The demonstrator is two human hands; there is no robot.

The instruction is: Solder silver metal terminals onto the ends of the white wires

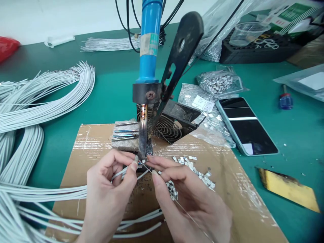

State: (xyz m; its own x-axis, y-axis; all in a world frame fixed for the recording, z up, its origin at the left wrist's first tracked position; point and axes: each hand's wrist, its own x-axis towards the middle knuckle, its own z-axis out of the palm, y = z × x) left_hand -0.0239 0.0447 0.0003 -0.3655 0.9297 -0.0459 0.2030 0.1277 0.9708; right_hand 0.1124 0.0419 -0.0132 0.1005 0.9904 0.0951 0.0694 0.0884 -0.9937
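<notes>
Closest, cut cable ends (pixel 141 233) poke out past the left wrist, over the cardboard (pixel 227 199). The left hand (pixel 108 189) has its thumb and forefinger pressed together on a white cable (pixel 118 174), just beside the iron's tip (pixel 142 145); whether cable and tip touch cannot be told. The right hand (pixel 192 199) pinches a thin wire (pixel 188 214), which slants down across its palm and points up toward the tip. Small white-and-silver pieces (pixel 204 179) lie scattered on the cardboard beyond the right fingers. A charred yellow pad (pixel 288 189) is to the right, on the green tabletop (pixel 113 84).

Behind the hands, a pale block (pixel 126 145) carries slim metal rods (pixel 125 136), left of the upright blue iron (pixel 148 69). Right of the iron is a tilted black fan (pixel 167 128), then a phone (pixel 249 128). Cable bundles (pixel 50 113) curve along the left. Farther off come a bag (pixel 219 82) of small parts, a screwdriver (pixel 286 101) and, at the back, a black tray (pixel 253 54) bearing a clear cup (pixel 246 33).
</notes>
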